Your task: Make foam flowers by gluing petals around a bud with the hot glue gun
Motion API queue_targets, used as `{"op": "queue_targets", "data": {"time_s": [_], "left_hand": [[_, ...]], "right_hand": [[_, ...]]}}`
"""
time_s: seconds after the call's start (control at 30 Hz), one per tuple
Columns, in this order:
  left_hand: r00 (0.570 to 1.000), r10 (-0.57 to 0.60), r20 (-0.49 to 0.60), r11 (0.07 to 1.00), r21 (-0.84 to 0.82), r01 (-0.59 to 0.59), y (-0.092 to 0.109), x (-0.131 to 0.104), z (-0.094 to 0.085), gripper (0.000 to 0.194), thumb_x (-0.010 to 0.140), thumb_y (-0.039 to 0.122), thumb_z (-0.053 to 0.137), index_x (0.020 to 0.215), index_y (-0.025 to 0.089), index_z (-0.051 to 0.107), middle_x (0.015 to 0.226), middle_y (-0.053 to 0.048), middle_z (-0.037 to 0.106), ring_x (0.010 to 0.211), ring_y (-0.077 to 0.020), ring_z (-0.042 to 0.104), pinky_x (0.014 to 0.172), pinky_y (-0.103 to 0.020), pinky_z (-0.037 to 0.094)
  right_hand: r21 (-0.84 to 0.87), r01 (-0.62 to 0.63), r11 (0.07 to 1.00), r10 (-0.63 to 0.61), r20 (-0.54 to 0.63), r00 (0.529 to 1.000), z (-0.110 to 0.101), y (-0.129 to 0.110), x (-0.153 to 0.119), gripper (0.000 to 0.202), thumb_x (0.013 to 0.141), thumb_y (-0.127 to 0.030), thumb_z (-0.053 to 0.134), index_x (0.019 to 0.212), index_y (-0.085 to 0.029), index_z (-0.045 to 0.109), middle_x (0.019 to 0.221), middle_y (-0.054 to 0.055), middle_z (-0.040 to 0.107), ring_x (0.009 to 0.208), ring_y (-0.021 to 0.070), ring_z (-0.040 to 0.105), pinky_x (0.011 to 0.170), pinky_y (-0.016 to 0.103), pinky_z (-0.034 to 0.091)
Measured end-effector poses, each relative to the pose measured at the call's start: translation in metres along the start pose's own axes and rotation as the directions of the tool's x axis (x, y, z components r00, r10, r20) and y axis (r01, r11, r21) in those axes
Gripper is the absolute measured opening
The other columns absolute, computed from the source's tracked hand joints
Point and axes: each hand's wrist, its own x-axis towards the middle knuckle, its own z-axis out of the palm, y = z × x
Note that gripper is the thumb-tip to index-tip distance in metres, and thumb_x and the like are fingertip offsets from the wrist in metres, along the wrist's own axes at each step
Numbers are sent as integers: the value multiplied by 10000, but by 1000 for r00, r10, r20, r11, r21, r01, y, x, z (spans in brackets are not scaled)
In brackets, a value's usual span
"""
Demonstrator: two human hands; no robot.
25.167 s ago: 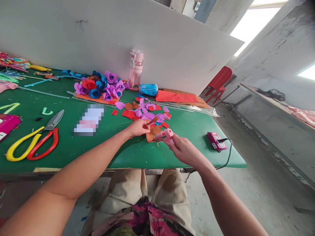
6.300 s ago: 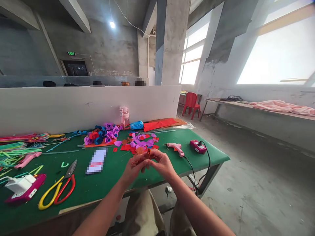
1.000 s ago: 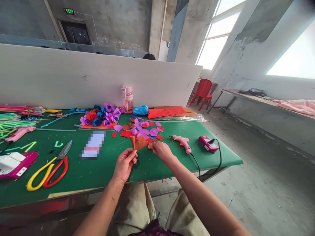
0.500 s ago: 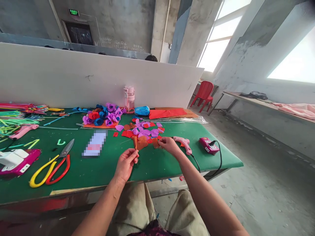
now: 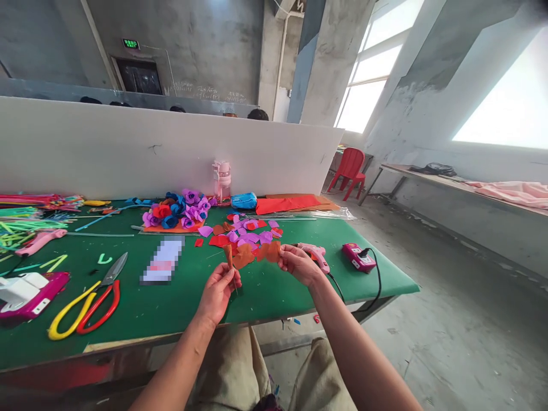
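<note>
Pink btl [image 5: 222, 184] nr wht board [image 5: 85, 151], red chair [image 5: 351, 164], exit sign [image 5: 131, 44] abv dk door [image 5: 139, 76]

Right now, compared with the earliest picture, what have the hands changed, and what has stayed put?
The right hand has let go of the pink glue gun, which now lies farther right on the green table, and pinches a brown paper piece. The left hand now holds a rolled brown piece. The scissors, pink bottle and paper flowers stayed put.

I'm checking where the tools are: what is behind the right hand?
Behind the right hand, a pink glue gun lies on the green table, part of its body and handle showing. The hand covers some of it; its tip cannot be made out.
</note>
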Motion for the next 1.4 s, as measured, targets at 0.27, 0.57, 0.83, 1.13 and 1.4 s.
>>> {"op": "queue_targets", "data": {"time_s": [0.27,0.57,0.83,1.13,1.4], "left_hand": [[999,-16,37,926,378,1,7,14,7,250,715,386,673,742,189,520,615,22,588,462,-85,449,472,-222,364],[965,196,172,506,826,-250,20,28,25,377,806,520,510,799,175,661,848,-86,652,762,-191,594,634,-278,434],[975,-223,9,941,265,213,-4,-52,42,315,608,324,791,783,164,583,717,23,567,548,-68,489,515,-195,384],[984,142,103,640,749,-171,-25,-94,32,54,710,246,693,709,199,665,696,-17,608,640,-143,511,609,-235,401],[945,326,8,204,976,-78,75,-64,-51,266,767,341,595,965,190,688,905,-98,682,833,-252,589,791,-339,433]], "right_hand": [[97,17,995,-17,3,1000,3,10,-25,281,703,-374,744,768,-175,558,554,-22,603,482,71,505,471,177,334],[314,78,946,-60,-66,996,19,25,-59,247,720,-346,743,791,-183,572,605,-29,592,510,67,517,479,165,362],[314,43,948,-10,-107,994,46,52,-100,229,701,-343,744,755,-186,586,739,-17,590,647,90,545,652,208,459],[568,-57,821,158,-131,979,88,83,-118,351,726,-500,679,887,-192,632,838,16,664,741,144,611,656,274,524],[622,-179,762,324,-127,938,99,78,-135,175,694,-166,698,858,-148,641,897,77,718,726,144,660,705,286,545]]}}
